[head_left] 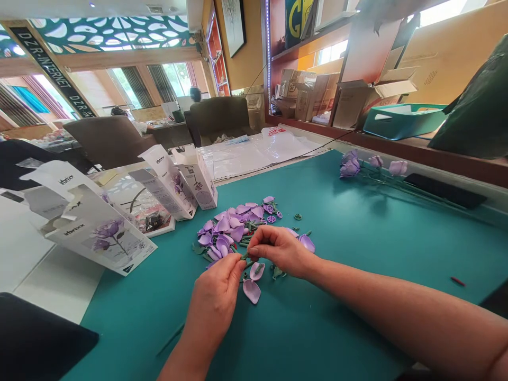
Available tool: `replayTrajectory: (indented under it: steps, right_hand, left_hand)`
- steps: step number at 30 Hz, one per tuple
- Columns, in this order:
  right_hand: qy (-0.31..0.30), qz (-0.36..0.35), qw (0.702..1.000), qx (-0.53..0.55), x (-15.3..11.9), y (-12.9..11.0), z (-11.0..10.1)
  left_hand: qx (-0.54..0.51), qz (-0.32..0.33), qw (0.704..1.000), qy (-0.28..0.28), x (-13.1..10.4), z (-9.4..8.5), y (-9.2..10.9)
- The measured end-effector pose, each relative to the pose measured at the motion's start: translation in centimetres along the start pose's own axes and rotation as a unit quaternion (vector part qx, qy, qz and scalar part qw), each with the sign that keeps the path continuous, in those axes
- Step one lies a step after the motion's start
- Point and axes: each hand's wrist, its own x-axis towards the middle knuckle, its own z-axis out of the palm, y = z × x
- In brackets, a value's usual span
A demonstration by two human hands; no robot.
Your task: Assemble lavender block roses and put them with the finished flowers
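Note:
My left hand [216,291] is closed in a pinch on a small green stem piece [245,256]. The fingertips of my right hand [281,251] pinch the other end of it, close beside the left thumb. Just beyond both hands lies a heap of purple plastic petals [226,225] mixed with green stem parts. Two pale purple petals [251,291] rest on the table right below the fingers. A larger purple petal [307,243] shows past my right wrist. Part of a long thin green stem [170,339] sticks out from behind my left forearm.
Printed white boxes [119,243] stand open on the left. Purple assembled flowers [350,165] lie at the far right, near a black flat object [440,190]. A small green ring [297,216] and a red piece [457,281] lie on the green tabletop [357,317].

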Motion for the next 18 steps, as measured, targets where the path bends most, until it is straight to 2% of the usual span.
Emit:
replayTrajectory:
  steps: [4,6,8,13,18]
  right_hand:
    - [-0.025,0.006,1.0,-0.012,0.1,-0.3,-0.4]
    - [-0.049,0.002,0.998,-0.029,0.4,-0.6,-1.1]
    - [-0.046,-0.011,0.998,-0.043,0.7,-1.0,-2.1]
    - [0.09,-0.061,0.992,-0.064,1.5,-2.2,-5.3]
    - [0.163,-0.088,0.974,-0.132,1.9,-3.3,-7.7]
  left_hand:
    - [0.006,0.001,1.0,-0.001,0.1,-0.1,0.0]
    - [-0.004,0.002,1.0,-0.004,0.1,-0.3,0.1]
    - [-0.016,-0.001,1.0,0.004,0.0,-0.5,0.0]
    - [-0.017,-0.017,0.999,0.049,0.2,-1.4,-0.4]
    - [-0.009,-0.025,0.997,0.078,0.6,-1.7,-1.0]
